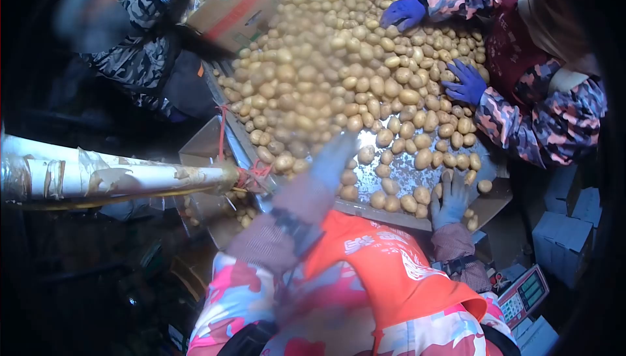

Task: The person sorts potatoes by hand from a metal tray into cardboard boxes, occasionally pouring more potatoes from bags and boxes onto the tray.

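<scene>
Many potatoes (409,96) lie heaped on a metal-topped table (407,165), its shiny surface showing in patches near me. My left hand (334,158), in a pale glove, is blurred by motion at the near side of the heap. Its fingers look stretched out, and I make out nothing held. At the near right corner, my right hand (450,205) lies with spread gloved fingers among a few potatoes. Some of these potatoes sit right at the table's edge beside a cardboard flap (494,207).
Across on the right, a co-worker's purple-gloved hands (465,83) touch the potatoes. Another person (140,56) is at the left near a tilted cardboard box (244,7). A taped white pole (117,172) reaches in from the left. A scale display (525,296) and cartons (562,242) stand lower right.
</scene>
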Motion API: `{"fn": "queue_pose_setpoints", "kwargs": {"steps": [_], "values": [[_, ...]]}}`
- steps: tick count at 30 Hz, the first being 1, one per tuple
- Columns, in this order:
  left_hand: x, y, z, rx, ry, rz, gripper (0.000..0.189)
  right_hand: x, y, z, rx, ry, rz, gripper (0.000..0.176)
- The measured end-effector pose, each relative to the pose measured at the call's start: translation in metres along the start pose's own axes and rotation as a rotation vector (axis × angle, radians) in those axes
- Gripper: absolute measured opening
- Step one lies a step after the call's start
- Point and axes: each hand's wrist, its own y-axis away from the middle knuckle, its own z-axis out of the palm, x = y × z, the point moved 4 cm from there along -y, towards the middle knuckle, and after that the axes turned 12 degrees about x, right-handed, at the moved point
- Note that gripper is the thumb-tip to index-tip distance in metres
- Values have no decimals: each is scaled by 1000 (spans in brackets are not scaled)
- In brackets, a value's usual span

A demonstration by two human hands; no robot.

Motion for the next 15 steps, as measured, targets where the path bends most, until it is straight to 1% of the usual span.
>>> {"fn": "queue_pose_setpoints", "kwargs": {"steps": [1,3,4,6,8,10,11,12,15], "values": [[40,8,10,62,-70,83,49,0,-1,0,-15,-10,6,69],[85,-43,28,196,-197,572,50,4,-7,-1,-32,-22,16,68],[103,-75,35,298,-291,889,52,1,-12,-5,-34,-41,37,67],[169,-89,53,318,-357,793,52,5,-15,-3,-36,-36,26,66],[209,-150,67,454,-620,1143,55,7,-19,-6,-28,-29,31,66],[241,-173,90,336,-873,1011,57,7,-23,-8,-62,-37,54,66],[248,-180,100,278,-996,940,58,7,-25,-8,-80,-41,64,66],[239,-185,115,382,-1135,1104,57,8,-27,-8,-77,-42,63,66],[237,-130,142,267,-1263,974,51,8,-27,-7,-63,-69,60,66]]}}
